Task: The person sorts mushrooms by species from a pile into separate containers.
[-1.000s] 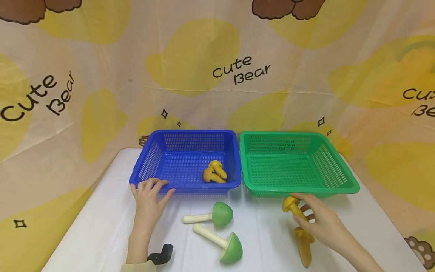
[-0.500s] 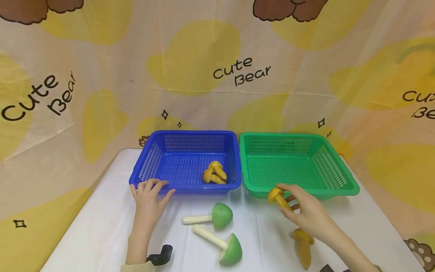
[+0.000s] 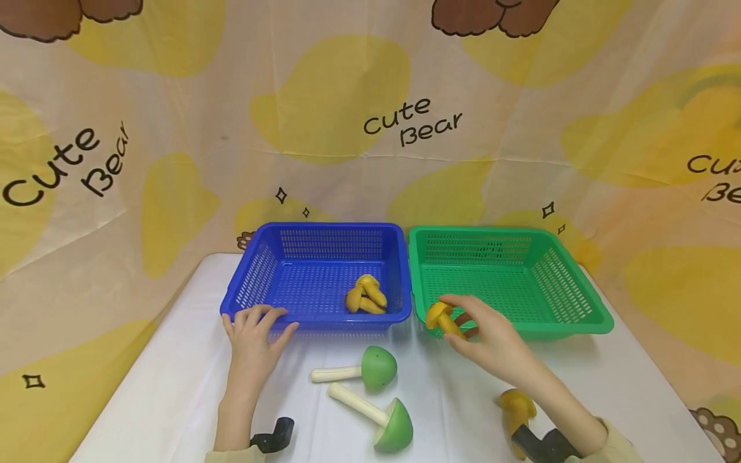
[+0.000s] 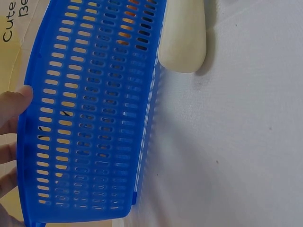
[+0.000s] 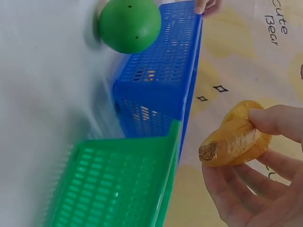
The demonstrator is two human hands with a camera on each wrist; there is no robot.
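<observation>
My right hand (image 3: 492,337) pinches a yellow toy mushroom (image 3: 441,317) by its stem between thumb and fingers, over the front left rim of the green basket (image 3: 585,325). Its brown stem end (image 5: 208,150) faces the camera in the right wrist view. My left hand (image 3: 253,337) holds the front rim of the blue basket (image 4: 85,118), fingers over the edge. Two yellow mushrooms (image 3: 365,302) lie together inside that basket, near its right front corner. Another yellow mushroom (image 3: 517,405) lies on the table, partly hidden by the right wrist's black strap mount.
Two green-capped toy mushrooms with pale stems lie before the baskets, one farther back (image 3: 377,368) and one nearer (image 3: 393,426). The baskets stand side by side on a white tablecloth (image 3: 156,386), against a printed cloth backdrop (image 3: 324,96).
My right hand has lifted the yellow mushroom from beside the other one and carried it left and away from me, up to the green basket's front left corner. My left hand stays put.
</observation>
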